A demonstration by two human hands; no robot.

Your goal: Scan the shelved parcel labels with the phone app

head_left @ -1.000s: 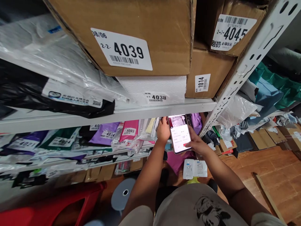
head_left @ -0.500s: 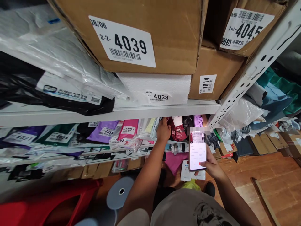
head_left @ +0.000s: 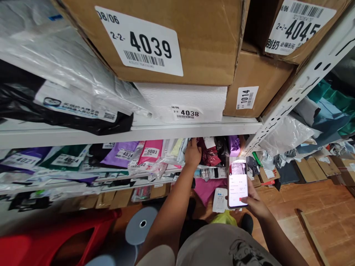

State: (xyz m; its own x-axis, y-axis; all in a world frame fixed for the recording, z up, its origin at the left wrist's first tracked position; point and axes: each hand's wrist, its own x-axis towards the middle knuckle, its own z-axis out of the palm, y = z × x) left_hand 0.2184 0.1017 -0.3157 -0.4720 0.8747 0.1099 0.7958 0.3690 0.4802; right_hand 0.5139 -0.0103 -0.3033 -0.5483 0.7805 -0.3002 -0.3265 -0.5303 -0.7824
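My right hand point(head_left: 255, 201) is closed around a smartphone point(head_left: 237, 184), its thumb over a red button low on the lit screen. The phone's upper screen shows a label picture. My left hand point(head_left: 193, 154) reaches among bagged parcels on the lower shelf, beneath the white shelf edge. Its fingers look apart, their tips partly hidden, between a pale grey bag point(head_left: 181, 149) and a dark red plastic parcel point(head_left: 210, 156). Nearby lie a black bag point(head_left: 222, 149) and a purple bag point(head_left: 234, 145).
Overhead, a large carton labelled 4039 point(head_left: 205, 44) and a white foam box point(head_left: 183, 98) stand on the shelf point(head_left: 194, 130). A perforated white post point(head_left: 291, 88) rises at right. A red plastic stool point(head_left: 83, 236) is lower left, and a pink bag point(head_left: 208, 188) lies below the shelf.
The phone in my right hand has moved slightly right and down. My left hand stays among the parcels. The view has shifted a little.
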